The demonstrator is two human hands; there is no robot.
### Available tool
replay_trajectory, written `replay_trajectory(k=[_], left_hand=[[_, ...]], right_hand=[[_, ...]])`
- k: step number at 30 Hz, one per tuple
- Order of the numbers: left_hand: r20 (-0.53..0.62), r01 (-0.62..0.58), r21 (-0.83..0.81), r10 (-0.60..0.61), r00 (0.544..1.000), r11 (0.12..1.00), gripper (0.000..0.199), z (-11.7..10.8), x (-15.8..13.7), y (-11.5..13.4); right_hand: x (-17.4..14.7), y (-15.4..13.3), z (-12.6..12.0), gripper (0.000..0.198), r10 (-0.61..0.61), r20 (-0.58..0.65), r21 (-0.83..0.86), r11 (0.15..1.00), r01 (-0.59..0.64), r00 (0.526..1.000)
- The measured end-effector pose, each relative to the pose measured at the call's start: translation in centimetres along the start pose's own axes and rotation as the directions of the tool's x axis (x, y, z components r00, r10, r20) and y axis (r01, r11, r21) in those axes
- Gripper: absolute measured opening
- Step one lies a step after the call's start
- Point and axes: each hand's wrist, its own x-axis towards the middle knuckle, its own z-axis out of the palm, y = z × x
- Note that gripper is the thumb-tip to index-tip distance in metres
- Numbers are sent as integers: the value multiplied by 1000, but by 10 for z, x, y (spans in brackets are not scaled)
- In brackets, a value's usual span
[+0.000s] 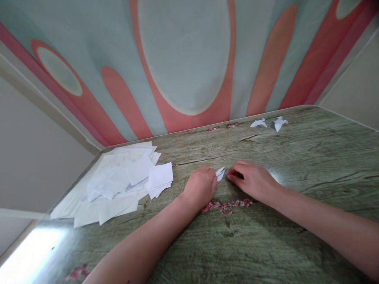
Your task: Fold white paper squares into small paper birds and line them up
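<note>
My left hand (pixel 203 185) is closed around one end of a small folded white paper (pixel 220 173), whose two pointed tips stick out to the right; the rest of it is hidden by the fingers. Just to the right of those tips, my right hand (pixel 248 179) is curled with thumb and fingertips together and no object showing in it. A small gap separates it from the paper. Both hands rest low over the wood-patterned tabletop (pixel 296 169).
Two folded white paper figures (pixel 259 123) (pixel 278 124) lie at the back right. On the left are a small stack of square papers (pixel 160 177) and a wide spread of loose white sheets (pixel 112 181). A patterned wall (pixel 183 59) borders the table's far edge.
</note>
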Motion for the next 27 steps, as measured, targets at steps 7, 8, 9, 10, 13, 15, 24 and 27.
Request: replay_trajectory(k=[7,8,9,10,13,15,24,27], left_hand=[[-73,171,-356,-210,975,919,16,0,3,1],[-70,181,-395,-226,972,901,15,0,3,3],[-59,189,-435,-237,970,880,15,0,3,4],[-33,199,-484,-245,969,852,15,0,3,6],[116,263,-695,-257,960,669,18,2,4,8],[233,319,-806,-229,945,498,20,2,5,7],[-221,31,-365,-119,968,930,25,-22,-1,-6],[-120,-161,-252,135,984,954,14,-17,-3,-7]], right_hand=[[2,-18,5,25,36,0,98,995,-36,999],[2,-20,4,26,53,6,119,991,-54,999],[2,-21,4,27,60,12,136,989,-61,998],[2,-22,4,28,54,18,148,987,-56,998],[0,-22,4,24,-30,19,173,985,26,999],[-1,-20,5,20,-100,12,182,979,96,995],[4,-6,-2,22,-327,46,-235,915,328,944],[3,-10,-4,20,-401,165,-287,855,433,901]])
